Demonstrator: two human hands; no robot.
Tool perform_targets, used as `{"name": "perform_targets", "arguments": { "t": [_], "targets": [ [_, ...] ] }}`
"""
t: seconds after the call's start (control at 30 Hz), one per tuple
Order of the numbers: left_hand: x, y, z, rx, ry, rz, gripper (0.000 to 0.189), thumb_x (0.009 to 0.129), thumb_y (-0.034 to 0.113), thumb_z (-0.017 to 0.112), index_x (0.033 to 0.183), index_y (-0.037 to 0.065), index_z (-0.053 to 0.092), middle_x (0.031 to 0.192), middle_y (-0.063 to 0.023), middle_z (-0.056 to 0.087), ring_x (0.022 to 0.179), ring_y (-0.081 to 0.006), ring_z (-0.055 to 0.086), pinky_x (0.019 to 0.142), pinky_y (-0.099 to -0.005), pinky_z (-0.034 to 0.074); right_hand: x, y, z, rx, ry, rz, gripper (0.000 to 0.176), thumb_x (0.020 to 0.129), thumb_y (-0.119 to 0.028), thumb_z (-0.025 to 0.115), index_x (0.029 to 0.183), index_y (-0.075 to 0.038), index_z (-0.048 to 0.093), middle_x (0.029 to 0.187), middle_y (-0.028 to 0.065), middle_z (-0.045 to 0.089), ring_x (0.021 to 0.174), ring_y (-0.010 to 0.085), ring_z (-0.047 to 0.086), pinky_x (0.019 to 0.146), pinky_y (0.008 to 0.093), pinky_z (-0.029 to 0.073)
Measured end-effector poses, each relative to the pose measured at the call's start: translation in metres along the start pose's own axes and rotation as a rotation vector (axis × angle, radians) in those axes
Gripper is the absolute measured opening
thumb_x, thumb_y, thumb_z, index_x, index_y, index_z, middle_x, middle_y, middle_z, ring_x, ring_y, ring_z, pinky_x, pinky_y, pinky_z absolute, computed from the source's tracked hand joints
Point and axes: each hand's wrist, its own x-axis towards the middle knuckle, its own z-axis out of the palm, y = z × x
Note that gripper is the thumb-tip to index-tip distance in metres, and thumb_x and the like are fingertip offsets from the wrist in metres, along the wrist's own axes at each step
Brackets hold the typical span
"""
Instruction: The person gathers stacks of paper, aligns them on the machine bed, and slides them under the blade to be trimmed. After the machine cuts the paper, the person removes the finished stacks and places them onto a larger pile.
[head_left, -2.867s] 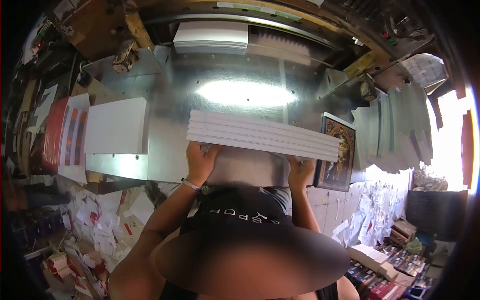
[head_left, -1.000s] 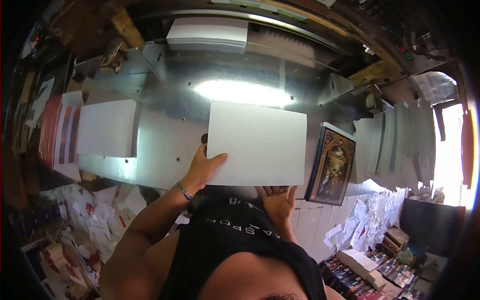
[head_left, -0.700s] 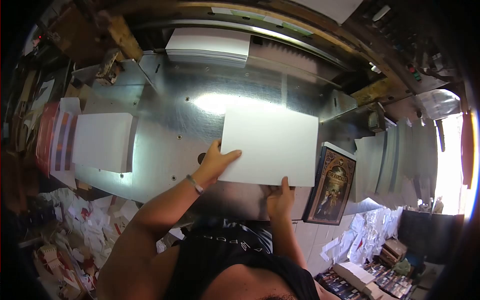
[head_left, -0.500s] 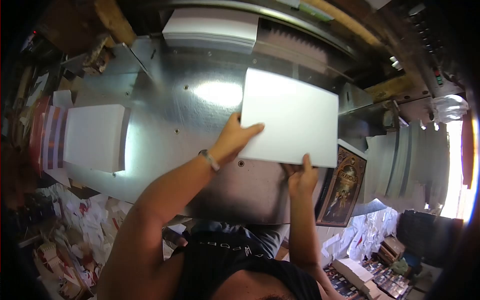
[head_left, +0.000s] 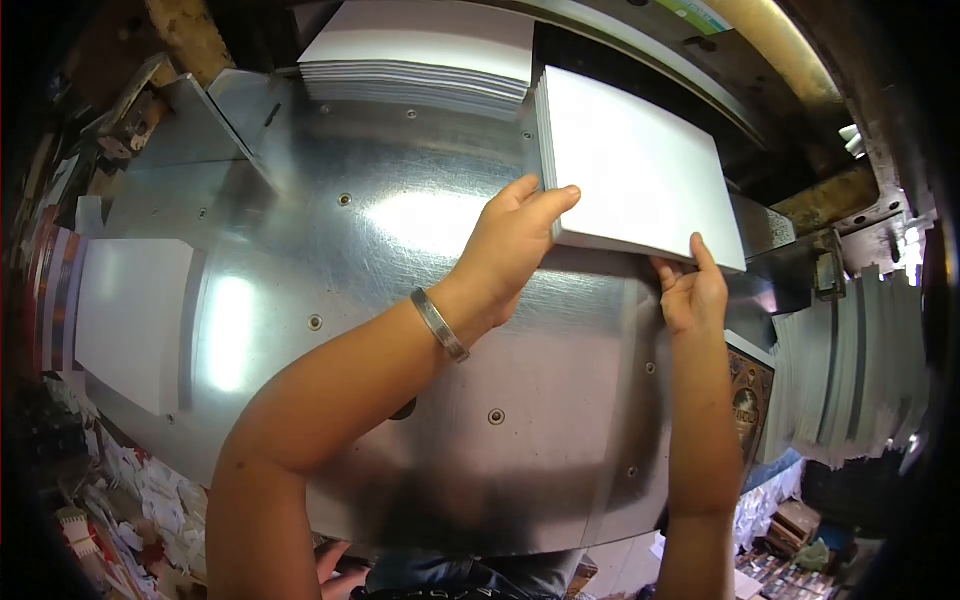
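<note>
Both hands grip a thick stack of white paper (head_left: pixel 640 165) at the far right of a metal table (head_left: pixel 400 265). My left hand (head_left: pixel 515 235) has its thumb on top at the near left corner; its other fingers are mostly hidden at the stack's side. My right hand (head_left: pixel 693 290) pinches the near edge toward the right corner, thumb upward and fingers below the edge. Left of the held stack, another layered white paper stack (head_left: pixel 420 40) sits against the back of the table.
A white paper block (head_left: pixel 130 315) lies at the table's left, beside a pile with striped edges (head_left: pixel 52 290). Metal side plates (head_left: pixel 215 130) stand at the back left. A dark illustrated cover (head_left: pixel 748 400) and grey-white stacks (head_left: pixel 850 360) are at the right. Paper scraps (head_left: pixel 150 500) fill the lower left.
Both hands have carried the white paper stack farther back and to the right, near the table's rear. My view has moved closer to the table.
</note>
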Motion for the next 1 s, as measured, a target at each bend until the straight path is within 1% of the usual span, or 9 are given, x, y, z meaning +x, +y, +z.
{"name": "perform_targets", "arguments": {
  "t": [0.17, 0.23, 0.3, 0.37, 0.43, 0.47, 0.53, 0.73, 1.0],
  "targets": [
    [0.022, 0.002, 0.004, 0.050, -0.101, 0.030, 0.053, 0.100, 0.031, 0.062, 0.136, -0.008, 0.052, 0.142, -0.0219, 0.051, 0.135, -0.0265, 0.046, 0.122, -0.0398, 0.028, 0.021, -0.003, 0.018, 0.006, -0.058, -0.031, 0.043, 0.105, -0.011, 0.055, 0.142, 0.006, 0.041, 0.141, 0.0229, 0.049, 0.125, 0.0389, 0.058, 0.106, 0.0590, 0.054],
    [0.039, -0.004, 0.009, 0.034, -0.081, 0.097, 0.068, 0.099, 0.033, 0.063, 0.145, -0.012, 0.041, 0.151, -0.0253, 0.042, 0.144, -0.0312, 0.036, 0.125, -0.0427, 0.020, 0.033, -0.005, 0.025, 0.024, -0.062, -0.022, 0.042, 0.106, -0.011, 0.054, 0.141, 0.007, 0.040, 0.141, 0.0233, 0.049, 0.126, 0.0397, 0.058, 0.107, 0.0599, 0.053],
    [0.049, -0.006, 0.017, 0.077, 0.045, 0.172, 0.078, 0.095, 0.034, 0.064, 0.149, -0.015, 0.034, 0.148, -0.0319, 0.044, 0.142, -0.0362, 0.041, 0.120, -0.0409, 0.029, 0.050, -0.004, 0.031, 0.054, -0.079, -0.014, 0.039, 0.106, -0.010, 0.053, 0.138, 0.008, 0.041, 0.140, 0.0242, 0.049, 0.125, 0.0409, 0.059, 0.107, 0.0603, 0.054],
    [0.058, -0.009, 0.028, 0.120, 0.171, 0.215, 0.090, 0.093, 0.034, 0.064, 0.153, -0.016, 0.021, 0.152, -0.0372, 0.032, 0.146, -0.0411, 0.033, 0.120, -0.0405, 0.028, 0.070, -0.004, 0.034, 0.062, -0.092, -0.001, 0.038, 0.106, -0.010, 0.053, 0.137, 0.009, 0.041, 0.138, 0.0246, 0.051, 0.123, 0.0414, 0.060, 0.104, 0.0592, 0.056],
    [0.059, -0.020, 0.041, 0.164, 0.296, 0.218, 0.104, 0.092, 0.036, 0.065, 0.158, -0.015, 0.003, 0.163, -0.0411, 0.008, 0.156, -0.0456, 0.012, 0.126, -0.0415, 0.018, 0.084, -0.003, 0.044, 0.061, -0.100, -0.002, 0.037, 0.106, -0.009, 0.053, 0.136, 0.009, 0.041, 0.136, 0.0250, 0.052, 0.120, 0.0421, 0.062, 0.101, 0.0582, 0.058],
    [0.056, -0.027, 0.045, 0.121, 0.193, 0.204, 0.116, 0.089, 0.040, 0.066, 0.156, -0.015, -0.011, 0.164, -0.0392, -0.015, 0.157, -0.0455, -0.011, 0.128, -0.0408, 0.006, 0.091, -0.002, 0.049, 0.059, -0.102, -0.012, 0.037, 0.105, -0.009, 0.053, 0.135, 0.009, 0.041, 0.135, 0.0252, 0.052, 0.119, 0.0424, 0.063, 0.099, 0.0577, 0.059],
    [0.057, -0.032, 0.058, 0.092, 0.125, 0.123, 0.117, 0.090, 0.043, 0.067, 0.155, -0.018, -0.009, 0.166, -0.0324, 0.007, 0.157, -0.0368, 0.008, 0.127, -0.0417, 0.012, 0.111, -0.001, 0.055, 0.079, -0.095, 0.002, 0.036, 0.105, -0.009, 0.053, 0.133, 0.010, 0.041, 0.134, 0.0256, 0.053, 0.117, 0.0434, 0.064, 0.096, 0.0572, 0.061],
    [0.119, -0.019, 0.063, 0.111, 0.122, 0.186, 0.124, 0.087, 0.050, 0.066, 0.155, -0.017, -0.014, 0.168, -0.0325, -0.013, 0.159, -0.0364, -0.007, 0.128, -0.0410, 0.007, 0.176, -0.001, 0.078, 0.124, -0.113, 0.087, 0.041, 0.104, -0.009, 0.053, 0.132, 0.014, 0.033, 0.128, 0.0306, 0.051, 0.113, 0.0494, 0.064, 0.091, 0.0569, 0.065],
    [0.169, -0.013, 0.072, 0.055, 0.145, 0.237, 0.134, 0.083, 0.050, 0.069, 0.151, -0.014, -0.026, 0.165, -0.0337, -0.020, 0.159, -0.0379, 0.002, 0.125, -0.0467, 0.021, 0.244, 0.000, 0.073, 0.000, -0.352, -0.034, 0.045, 0.104, -0.009, 0.054, 0.137, 0.013, 0.033, 0.123, 0.0292, 0.055, 0.105, 0.0428, 0.068, 0.082, 0.0507, 0.066]
  ]
}}
